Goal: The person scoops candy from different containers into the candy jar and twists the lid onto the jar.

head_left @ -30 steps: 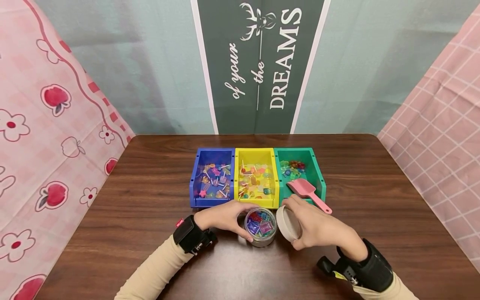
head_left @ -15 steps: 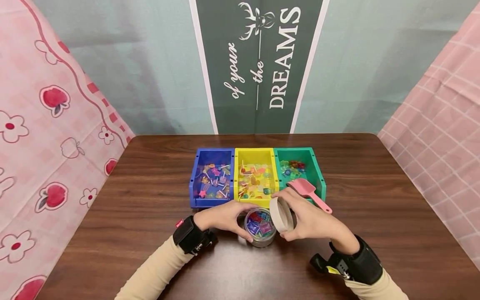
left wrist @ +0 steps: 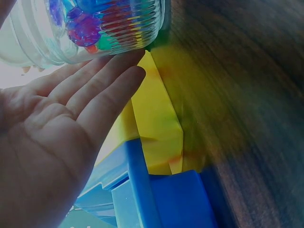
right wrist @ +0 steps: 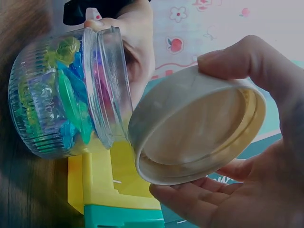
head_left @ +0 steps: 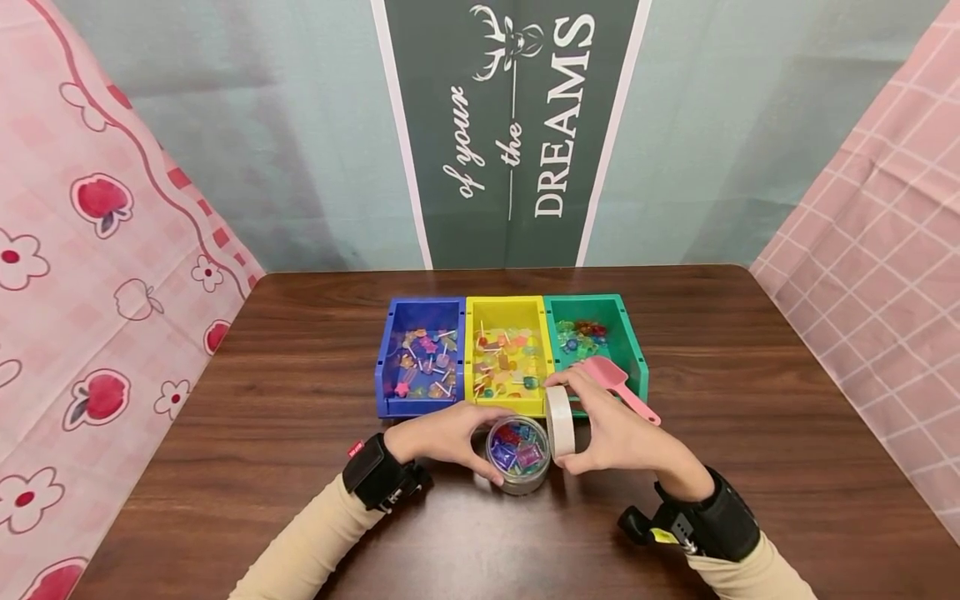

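Observation:
My left hand (head_left: pixel 448 433) holds a clear ribbed glass jar (head_left: pixel 522 485) upright on the table, thumb on the near side and fingers on the far side. Bright translucent candy-like pieces (right wrist: pixel 71 102) fill much of the jar, whose mouth is uncovered. In my right hand (head_left: pixel 621 432), a cream round lid (head_left: pixel 560 421) is pinched by its edge between thumb and fingertips. The lid stands tilted nearly on edge, close beside the jar's right rim. Its hollow underside shows in the right wrist view. In the left wrist view, straight fingers (left wrist: pixel 107 97) lie against the jar's wall.
Behind the hands stand joined blue (head_left: pixel 386 379), yellow (head_left: pixel 510 308) and green (head_left: pixel 637 358) bins with small colourful pieces inside. A pink scoop (head_left: pixel 611 377) lies across the green bin's front, its handle jutting out right. Dark wooden table (head_left: pixel 712 375) extends around them.
My right hand has brought the lid left, up to the jar, and turned it more on edge. The left hand and jar stay in place. The head view has shifted slightly.

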`<state>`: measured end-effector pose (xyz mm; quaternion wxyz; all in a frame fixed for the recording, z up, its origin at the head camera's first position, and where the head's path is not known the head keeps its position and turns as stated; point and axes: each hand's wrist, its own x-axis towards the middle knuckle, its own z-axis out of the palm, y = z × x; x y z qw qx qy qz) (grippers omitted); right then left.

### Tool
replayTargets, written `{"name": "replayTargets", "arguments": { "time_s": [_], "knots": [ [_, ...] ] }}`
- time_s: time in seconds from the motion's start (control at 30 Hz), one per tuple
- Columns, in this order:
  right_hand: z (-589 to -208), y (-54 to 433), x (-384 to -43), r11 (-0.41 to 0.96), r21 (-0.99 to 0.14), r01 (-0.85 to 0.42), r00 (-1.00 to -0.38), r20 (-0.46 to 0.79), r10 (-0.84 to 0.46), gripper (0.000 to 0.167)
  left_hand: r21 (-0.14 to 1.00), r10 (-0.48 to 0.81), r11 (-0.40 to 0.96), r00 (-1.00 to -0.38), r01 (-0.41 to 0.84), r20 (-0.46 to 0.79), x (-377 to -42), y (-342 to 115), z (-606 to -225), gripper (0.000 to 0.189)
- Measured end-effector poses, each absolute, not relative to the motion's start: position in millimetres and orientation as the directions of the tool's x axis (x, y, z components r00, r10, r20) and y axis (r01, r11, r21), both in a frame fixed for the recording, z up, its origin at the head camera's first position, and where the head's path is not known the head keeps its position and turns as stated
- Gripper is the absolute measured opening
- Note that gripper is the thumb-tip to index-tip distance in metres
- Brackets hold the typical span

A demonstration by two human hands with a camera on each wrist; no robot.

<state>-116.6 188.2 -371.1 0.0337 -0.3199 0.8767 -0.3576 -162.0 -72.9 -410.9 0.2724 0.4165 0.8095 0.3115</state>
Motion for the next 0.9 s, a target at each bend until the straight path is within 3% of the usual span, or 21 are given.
{"name": "replayTargets", "arguments": {
  "time_s": [0.47, 0.9],
  "knots": [
    [-364.7, 192.4, -116.0, 0.507, -0.69, -0.517, -0.802, 0.185, -0.568, 0.077, 0.745, 0.848, 0.448, -0.499, 0.495, -0.178, -162.0, -74.1, -410.9, 0.08],
    [-373.8, 191.8, -122.7, 0.329, -0.792, -0.515, -0.723, 0.194, -0.663, 0.076, 0.759, 0.865, 0.405, -0.483, 0.51, -0.137, -162.0, -72.9, -411.0, 0.078]
  ]
}}
